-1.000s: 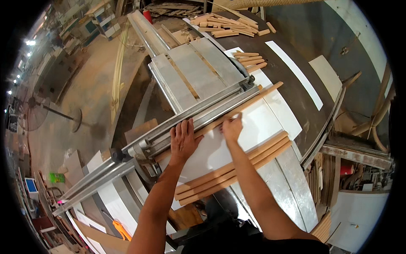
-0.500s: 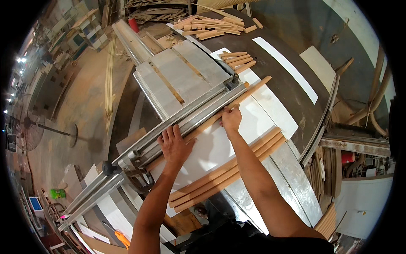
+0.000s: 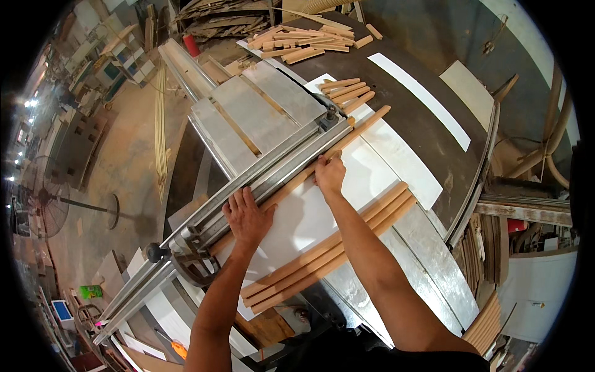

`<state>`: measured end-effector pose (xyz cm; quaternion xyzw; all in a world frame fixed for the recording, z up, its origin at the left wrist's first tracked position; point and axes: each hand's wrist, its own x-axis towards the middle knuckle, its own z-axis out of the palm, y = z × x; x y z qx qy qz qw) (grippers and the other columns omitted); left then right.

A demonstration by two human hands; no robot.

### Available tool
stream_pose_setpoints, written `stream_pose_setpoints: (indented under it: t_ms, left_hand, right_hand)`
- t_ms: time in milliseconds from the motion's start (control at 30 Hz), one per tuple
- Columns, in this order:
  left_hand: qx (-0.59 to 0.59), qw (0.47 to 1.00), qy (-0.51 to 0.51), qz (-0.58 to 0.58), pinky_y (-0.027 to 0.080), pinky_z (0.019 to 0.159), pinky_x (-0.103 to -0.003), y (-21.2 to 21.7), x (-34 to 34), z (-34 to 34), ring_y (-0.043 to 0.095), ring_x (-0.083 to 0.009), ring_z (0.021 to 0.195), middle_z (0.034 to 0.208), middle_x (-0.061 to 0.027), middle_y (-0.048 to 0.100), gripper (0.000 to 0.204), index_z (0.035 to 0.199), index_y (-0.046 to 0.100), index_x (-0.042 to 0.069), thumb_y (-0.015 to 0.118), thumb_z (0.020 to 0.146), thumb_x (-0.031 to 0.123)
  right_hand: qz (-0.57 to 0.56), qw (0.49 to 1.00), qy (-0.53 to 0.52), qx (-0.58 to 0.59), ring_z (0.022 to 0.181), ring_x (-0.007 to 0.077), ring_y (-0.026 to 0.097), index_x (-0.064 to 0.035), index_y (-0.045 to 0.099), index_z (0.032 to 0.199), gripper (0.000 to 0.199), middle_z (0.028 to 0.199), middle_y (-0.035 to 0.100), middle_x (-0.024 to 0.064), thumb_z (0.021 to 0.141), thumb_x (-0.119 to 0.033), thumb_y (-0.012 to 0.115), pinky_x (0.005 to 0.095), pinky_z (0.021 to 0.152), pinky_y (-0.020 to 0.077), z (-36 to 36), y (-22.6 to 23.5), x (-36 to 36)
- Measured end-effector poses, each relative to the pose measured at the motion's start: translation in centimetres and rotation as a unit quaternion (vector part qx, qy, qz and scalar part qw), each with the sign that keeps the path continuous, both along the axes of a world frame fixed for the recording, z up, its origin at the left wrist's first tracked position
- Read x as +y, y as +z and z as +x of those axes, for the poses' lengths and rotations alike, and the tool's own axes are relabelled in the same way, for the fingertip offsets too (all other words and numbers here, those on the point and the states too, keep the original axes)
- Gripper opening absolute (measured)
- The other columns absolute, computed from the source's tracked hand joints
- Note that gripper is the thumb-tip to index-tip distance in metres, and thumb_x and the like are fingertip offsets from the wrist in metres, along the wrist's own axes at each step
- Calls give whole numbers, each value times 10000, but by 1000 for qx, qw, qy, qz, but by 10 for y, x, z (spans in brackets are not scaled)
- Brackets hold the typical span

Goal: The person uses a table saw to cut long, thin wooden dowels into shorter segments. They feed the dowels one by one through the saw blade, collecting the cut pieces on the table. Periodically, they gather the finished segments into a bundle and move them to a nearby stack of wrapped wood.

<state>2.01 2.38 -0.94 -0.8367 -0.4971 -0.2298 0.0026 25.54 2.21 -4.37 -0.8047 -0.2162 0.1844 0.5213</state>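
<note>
A long wooden strip (image 3: 296, 181) lies slanting along the near side of a metal fence (image 3: 273, 171). My left hand (image 3: 248, 218) rests over its nearer part, fingers bent across the fence and thumb on the near side, so the strip passes between them. Farther up, my right hand (image 3: 330, 172) pinches the same strip, its fingertips partly hidden. Below the hands, several similar loose strips (image 3: 328, 248) lie side by side across a white board (image 3: 291, 217). A metal clamp-like fitting (image 3: 193, 254) stands at the fence's near end, left of my left hand.
Beyond the fence is a slotted metal saw table (image 3: 260, 115). Short rounded wood pieces (image 3: 348, 92) lie past the strip's far end, with a pile of offcuts (image 3: 304, 42) behind. A dark tabletop (image 3: 427, 133) extends right. A standing fan (image 3: 46, 197) is at far left.
The whole picture has shifted slightly. Both hands keep about the same places on the strip and fence, with no visible change of grip.
</note>
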Motion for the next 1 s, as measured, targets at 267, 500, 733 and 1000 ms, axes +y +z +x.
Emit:
stream_pose_setpoints:
  t_ms: [267,500,733,1000]
  left_hand:
    - [16,1000,7,0,356,988,-495,-4,0,-2,500,-325,1133,1166,-130,536,813,1295,491,29,853,698,444]
    - [15,1000,12,3,352,993,-495,-11,0,-3,499,-348,1152,1205,-150,533,851,1304,478,31,895,673,422]
    - [15,1000,23,-3,346,1004,-492,-9,-2,-8,492,-337,1138,1171,-140,531,832,1286,486,30,895,673,415]
    - [-30,997,62,42,330,1053,-492,-1,-15,13,496,-355,1128,1154,-149,534,783,1241,517,16,914,651,341]
  right_hand:
    - [11,1000,6,-9,457,242,646,69,445,1090,280,669,654,163,979,-141,594,367,390,515,-1,1,-1]
    - [5,999,14,-34,517,318,673,136,377,1259,469,631,658,193,960,-149,600,415,502,550,4,-8,2]
    - [-9,999,34,27,639,389,707,192,317,1391,653,692,685,246,939,-181,607,460,635,582,-6,7,2]
    - [-55,998,24,-29,839,459,708,195,291,1432,737,861,705,309,915,-218,617,502,761,586,3,-11,10]
